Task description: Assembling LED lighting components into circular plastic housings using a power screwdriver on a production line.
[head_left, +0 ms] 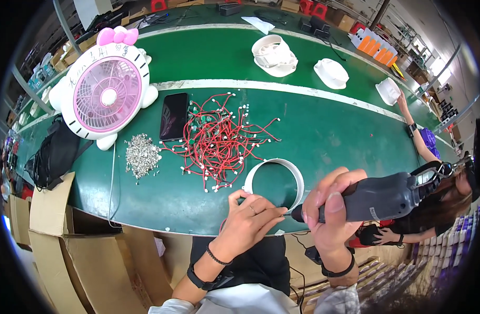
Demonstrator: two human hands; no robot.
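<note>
Left hand (254,215) pinches the white ring (299,180) at the near side of the table (344,141), apparently steadying it, while the right hand (331,212) grips a black power driver (381,198) pointed its way.

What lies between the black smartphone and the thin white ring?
A tangled heap of red wires with white connectors, reaching from beside the phone to near the ring; head view.

Black handwriting (93,57) — on white fan (108,97)
</note>
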